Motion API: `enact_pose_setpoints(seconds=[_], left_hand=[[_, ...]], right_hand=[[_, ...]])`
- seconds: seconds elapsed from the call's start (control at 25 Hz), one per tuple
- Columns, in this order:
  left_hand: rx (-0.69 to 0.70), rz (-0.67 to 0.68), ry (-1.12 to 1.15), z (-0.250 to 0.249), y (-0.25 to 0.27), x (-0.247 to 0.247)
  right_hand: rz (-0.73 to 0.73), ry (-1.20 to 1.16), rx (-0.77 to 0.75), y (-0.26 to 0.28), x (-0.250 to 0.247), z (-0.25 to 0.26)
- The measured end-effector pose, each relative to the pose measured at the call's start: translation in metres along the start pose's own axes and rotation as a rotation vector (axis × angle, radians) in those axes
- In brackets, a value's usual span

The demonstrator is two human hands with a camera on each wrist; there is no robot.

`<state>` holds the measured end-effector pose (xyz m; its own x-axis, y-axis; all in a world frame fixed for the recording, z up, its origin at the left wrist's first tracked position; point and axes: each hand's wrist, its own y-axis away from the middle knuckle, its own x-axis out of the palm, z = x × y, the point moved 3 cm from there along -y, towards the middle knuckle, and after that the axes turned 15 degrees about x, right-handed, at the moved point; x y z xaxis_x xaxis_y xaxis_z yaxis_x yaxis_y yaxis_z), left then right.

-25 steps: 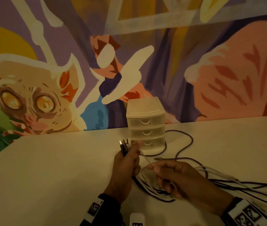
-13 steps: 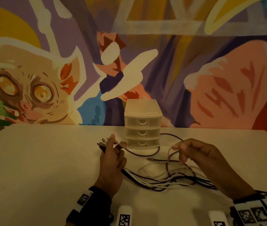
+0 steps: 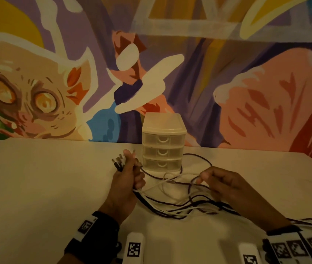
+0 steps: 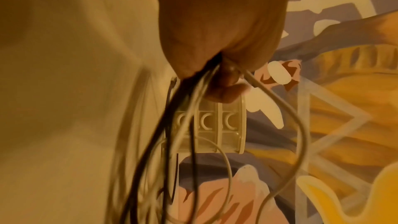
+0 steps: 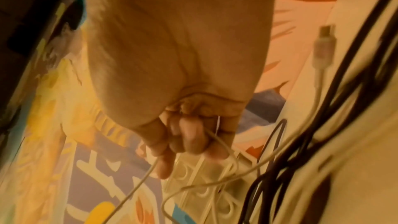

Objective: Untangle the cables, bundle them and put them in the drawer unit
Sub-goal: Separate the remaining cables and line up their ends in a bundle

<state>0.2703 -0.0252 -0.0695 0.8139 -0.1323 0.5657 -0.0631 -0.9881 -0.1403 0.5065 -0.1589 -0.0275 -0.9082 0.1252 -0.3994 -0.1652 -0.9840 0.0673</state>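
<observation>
My left hand [image 3: 126,178] grips a bunch of cable ends [image 3: 118,161], their plugs sticking up past my thumb just left of the drawer unit [image 3: 162,143]. The dark and white cables [image 3: 180,206] trail from that fist across the table toward the right edge. In the left wrist view the cables [image 4: 183,125] hang out of my closed fist [image 4: 215,57]. My right hand [image 3: 225,183] pinches a thin white cable [image 5: 215,137] in curled fingers, in front and right of the unit. The translucent three-drawer unit [image 4: 217,125] has all its drawers closed.
The white table [image 3: 46,187] runs back to a painted mural wall [image 3: 56,82]. A white plug [image 5: 324,43] lies loose on the table beside dark cables near my right wrist. Two white tagged blocks [image 3: 134,248] sit at the near table edge.
My right hand has dropped lower and nearer the table with its strand. My left hand keeps its grip on the plug ends and has hardly moved.
</observation>
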Motion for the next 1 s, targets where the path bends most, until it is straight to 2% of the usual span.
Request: enact_pose_setpoints(seconds=[0.08,0.2,0.28,0.44,0.6,0.72,0.76,0.8,0.88,0.92,1.0], left_hand=[[-0.058,0.21,-0.113,-0.004,0.01,0.01],[-0.058,0.472,-0.444,-0.006,0.028,0.022],[-0.057,0.557,-0.533,-0.004,0.035,0.028],[-0.088,0.62,-0.545,-0.006,0.038,0.03],[-0.086,0.579,-0.462,-0.006,0.033,0.028],[-0.008,0.345,-0.286,-0.011,0.019,0.021],[0.028,0.28,-0.249,-0.014,0.015,0.019],[0.053,0.24,-0.226,-0.015,0.013,0.017],[0.071,0.204,-0.185,-0.015,0.011,0.016],[0.07,0.192,-0.157,-0.014,0.011,0.016],[0.055,0.163,-0.095,-0.012,0.011,0.015]], right_hand=[[0.019,0.027,-0.004,0.0,0.007,0.0],[-0.033,-0.011,-0.009,-0.002,0.017,0.002],[-0.051,-0.094,0.024,-0.005,0.023,-0.002],[-0.046,-0.169,0.096,-0.009,0.027,-0.009],[-0.05,-0.16,0.092,-0.01,0.024,-0.013],[0.049,0.028,0.172,-0.009,0.025,-0.018],[0.044,0.056,0.154,-0.01,0.024,-0.017],[-0.021,0.061,0.107,-0.011,0.018,-0.015],[-0.295,0.026,0.003,-0.012,-0.003,-0.01],[-0.381,-0.002,-0.026,-0.011,-0.013,-0.009],[-0.327,-0.01,-0.046,-0.008,-0.017,-0.006]])
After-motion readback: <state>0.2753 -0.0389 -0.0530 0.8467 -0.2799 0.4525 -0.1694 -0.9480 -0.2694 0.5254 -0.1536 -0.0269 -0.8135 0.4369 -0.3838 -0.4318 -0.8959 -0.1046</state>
